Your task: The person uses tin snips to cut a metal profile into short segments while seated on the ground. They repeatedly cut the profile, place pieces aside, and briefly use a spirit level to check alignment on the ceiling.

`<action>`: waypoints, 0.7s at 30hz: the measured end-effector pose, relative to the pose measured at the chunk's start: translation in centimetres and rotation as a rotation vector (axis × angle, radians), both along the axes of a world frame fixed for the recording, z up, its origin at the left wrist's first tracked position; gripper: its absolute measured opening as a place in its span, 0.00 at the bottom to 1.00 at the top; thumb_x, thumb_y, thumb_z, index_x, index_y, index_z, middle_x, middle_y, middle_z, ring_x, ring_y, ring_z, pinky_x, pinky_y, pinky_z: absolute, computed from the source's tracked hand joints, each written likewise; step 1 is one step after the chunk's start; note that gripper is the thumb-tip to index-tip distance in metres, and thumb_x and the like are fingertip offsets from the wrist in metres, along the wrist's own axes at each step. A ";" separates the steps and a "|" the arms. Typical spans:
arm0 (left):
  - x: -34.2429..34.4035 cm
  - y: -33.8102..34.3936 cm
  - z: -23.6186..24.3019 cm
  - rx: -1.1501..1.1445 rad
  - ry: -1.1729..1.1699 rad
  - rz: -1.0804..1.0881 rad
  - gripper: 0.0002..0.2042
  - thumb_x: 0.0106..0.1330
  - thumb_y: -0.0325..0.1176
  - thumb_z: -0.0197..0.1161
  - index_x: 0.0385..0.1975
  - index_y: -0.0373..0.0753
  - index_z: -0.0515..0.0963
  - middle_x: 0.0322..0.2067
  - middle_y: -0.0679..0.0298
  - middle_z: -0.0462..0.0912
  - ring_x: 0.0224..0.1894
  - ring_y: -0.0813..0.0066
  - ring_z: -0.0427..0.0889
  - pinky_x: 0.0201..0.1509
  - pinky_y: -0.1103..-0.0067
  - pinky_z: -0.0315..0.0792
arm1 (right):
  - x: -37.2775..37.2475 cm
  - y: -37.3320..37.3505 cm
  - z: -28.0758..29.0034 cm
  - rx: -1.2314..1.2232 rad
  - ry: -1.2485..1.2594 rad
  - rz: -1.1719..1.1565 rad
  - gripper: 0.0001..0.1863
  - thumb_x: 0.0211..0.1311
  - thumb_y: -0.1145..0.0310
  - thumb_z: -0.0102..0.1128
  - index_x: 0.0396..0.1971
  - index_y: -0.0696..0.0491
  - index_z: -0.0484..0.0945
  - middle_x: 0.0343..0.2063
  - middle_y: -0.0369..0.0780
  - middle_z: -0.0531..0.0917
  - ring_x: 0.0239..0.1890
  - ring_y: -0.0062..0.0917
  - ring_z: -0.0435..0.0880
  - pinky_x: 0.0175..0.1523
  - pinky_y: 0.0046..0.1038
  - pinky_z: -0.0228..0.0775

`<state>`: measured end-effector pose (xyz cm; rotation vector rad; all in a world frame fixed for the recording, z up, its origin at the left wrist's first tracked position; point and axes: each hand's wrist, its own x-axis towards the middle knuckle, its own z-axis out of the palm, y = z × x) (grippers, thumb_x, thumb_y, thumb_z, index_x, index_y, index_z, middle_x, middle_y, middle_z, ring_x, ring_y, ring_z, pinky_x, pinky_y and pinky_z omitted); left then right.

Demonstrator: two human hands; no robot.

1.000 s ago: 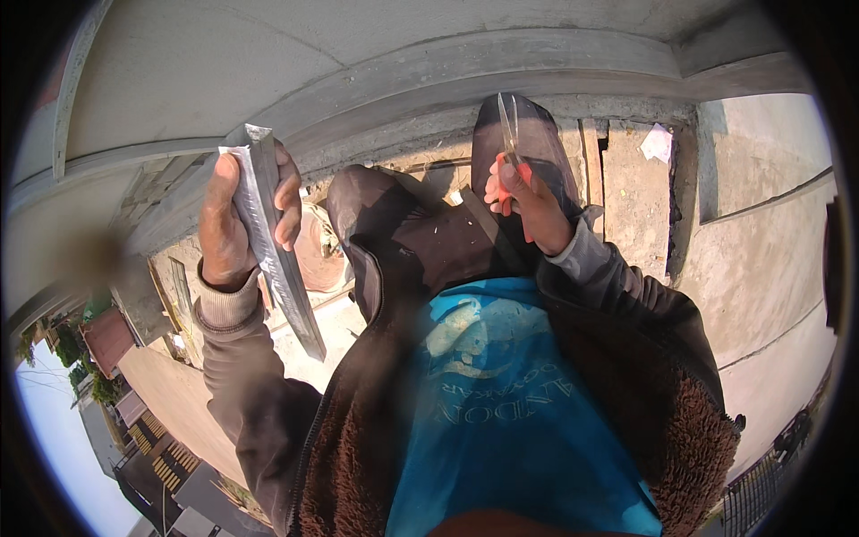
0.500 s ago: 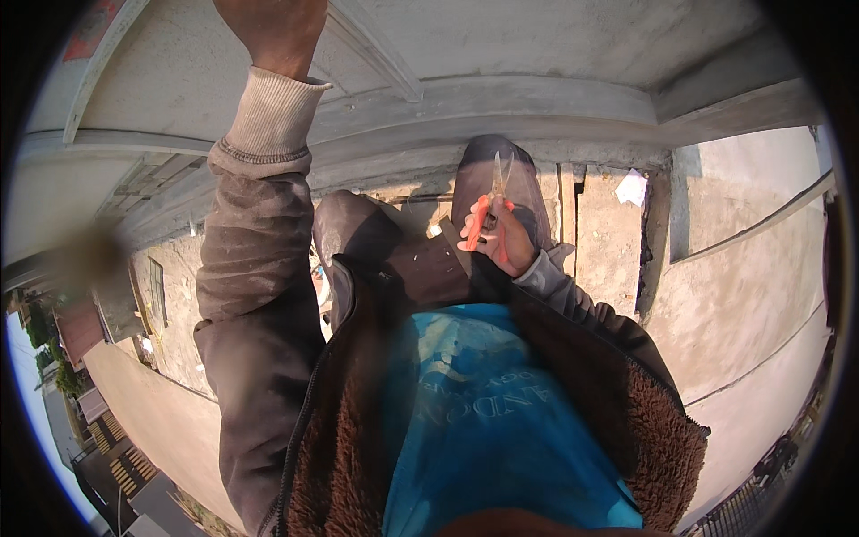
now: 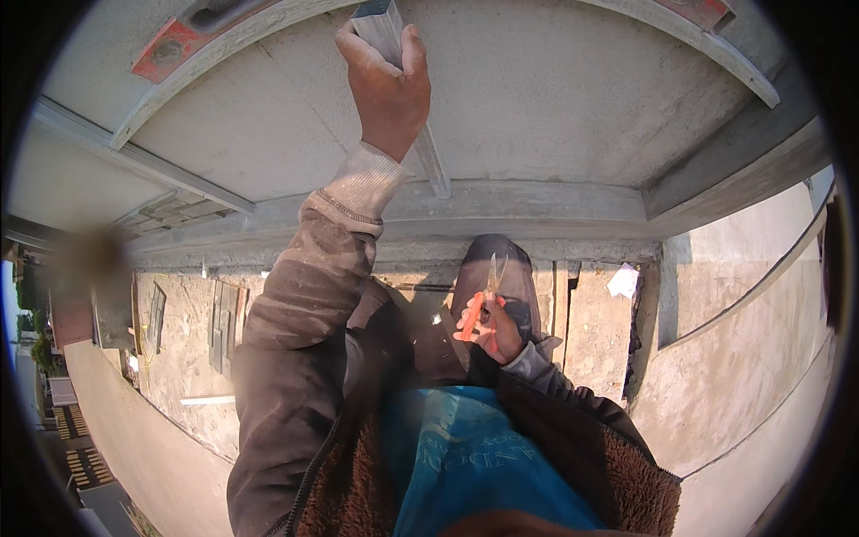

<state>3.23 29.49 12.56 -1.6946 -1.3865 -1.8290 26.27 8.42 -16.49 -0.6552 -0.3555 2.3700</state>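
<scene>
1. head view: a grey metal strip is gripped at the top centre of the frame by the left hand, fingers clamped around it; it is held against the grey wall.
2. orange-handled snips are held at mid frame by the right hand, fingers closed on the handles, blades pointing up.
3. a white scrap is seen on the ledge at right.

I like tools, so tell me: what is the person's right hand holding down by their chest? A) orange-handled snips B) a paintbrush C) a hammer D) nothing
A: the right hand is closed around orange-handled snips, blades pointing up, while the left hand holds a grey metal strip up against the wall.
</scene>
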 end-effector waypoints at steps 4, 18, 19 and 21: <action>0.3 -0.4 0.7 -0.052 -0.053 -0.010 0.22 0.72 0.32 0.60 0.55 0.28 0.57 0.38 0.49 0.74 0.35 0.63 0.80 0.37 0.69 0.76 | -0.2 0.4 -0.1 0.023 0.014 0.021 0.24 0.77 0.45 0.46 0.51 0.53 0.74 0.39 0.44 0.83 0.44 0.36 0.86 0.50 0.48 0.82; -0.9 2.5 -0.8 0.094 0.175 0.383 0.23 0.68 0.32 0.65 0.52 0.29 0.59 0.51 0.45 0.61 0.56 0.48 0.62 0.60 0.57 0.59 | -0.4 0.0 1.2 0.072 -0.164 0.069 0.24 0.77 0.45 0.47 0.52 0.51 0.73 0.39 0.41 0.81 0.44 0.32 0.84 0.50 0.42 0.82; -1.1 3.0 -1.1 0.108 0.148 0.319 0.24 0.68 0.33 0.66 0.52 0.28 0.60 0.50 0.45 0.61 0.56 0.49 0.62 0.61 0.58 0.58 | -0.3 0.1 1.2 0.060 -0.174 0.071 0.24 0.77 0.45 0.47 0.52 0.51 0.73 0.39 0.41 0.81 0.44 0.33 0.84 0.50 0.42 0.81; -1.3 3.5 -1.4 0.129 0.100 0.192 0.27 0.67 0.36 0.67 0.53 0.25 0.60 0.49 0.46 0.61 0.56 0.50 0.61 0.62 0.59 0.57 | -0.3 0.0 1.2 0.029 -0.191 0.075 0.24 0.77 0.45 0.48 0.53 0.51 0.73 0.40 0.41 0.81 0.44 0.33 0.84 0.51 0.43 0.81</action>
